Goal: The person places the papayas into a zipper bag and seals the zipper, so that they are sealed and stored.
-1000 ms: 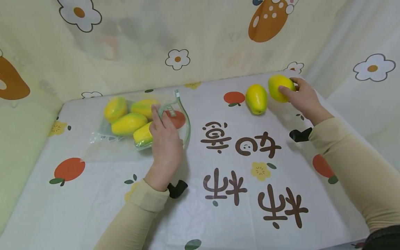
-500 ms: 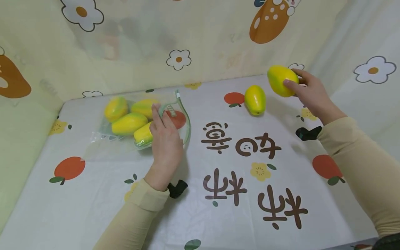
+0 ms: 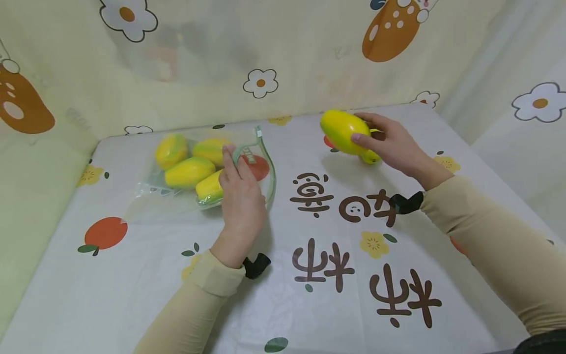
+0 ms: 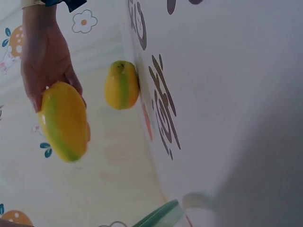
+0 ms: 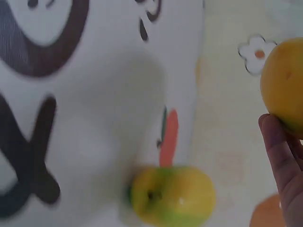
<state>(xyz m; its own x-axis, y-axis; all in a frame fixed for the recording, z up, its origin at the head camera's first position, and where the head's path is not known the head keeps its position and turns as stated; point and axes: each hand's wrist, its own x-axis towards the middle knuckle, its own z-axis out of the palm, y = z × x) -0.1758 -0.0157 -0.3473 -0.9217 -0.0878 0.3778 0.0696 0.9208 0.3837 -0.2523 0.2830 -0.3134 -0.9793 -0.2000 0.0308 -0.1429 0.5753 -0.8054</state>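
In the head view my right hand (image 3: 393, 142) grips a yellow-green papaya (image 3: 344, 131) between thumb and fingers, raised above the far side of the table. Partly hidden behind that hand, a second papaya (image 3: 370, 156) rests on the table; the right wrist view shows it as the lower papaya (image 5: 173, 196). My left hand (image 3: 243, 201) holds the lip of a clear zip bag (image 3: 272, 182) with a green zip edge, its mouth parted towards the right. Inside the bag lie several papayas (image 3: 190, 172), one partly covered by the left hand.
A white printed cloth (image 3: 146, 285) with fruit, flowers and brown lettering covers the table. Behind it hangs a pale yellow curtain (image 3: 212, 98), with a whitish curtain (image 3: 499, 137) on the right. The green zip edge (image 4: 158, 215) appears low in the left wrist view.
My right hand has lifted the papaya from the far right and carried it left, past the papaya on the table. The left hand has stayed at the bag.
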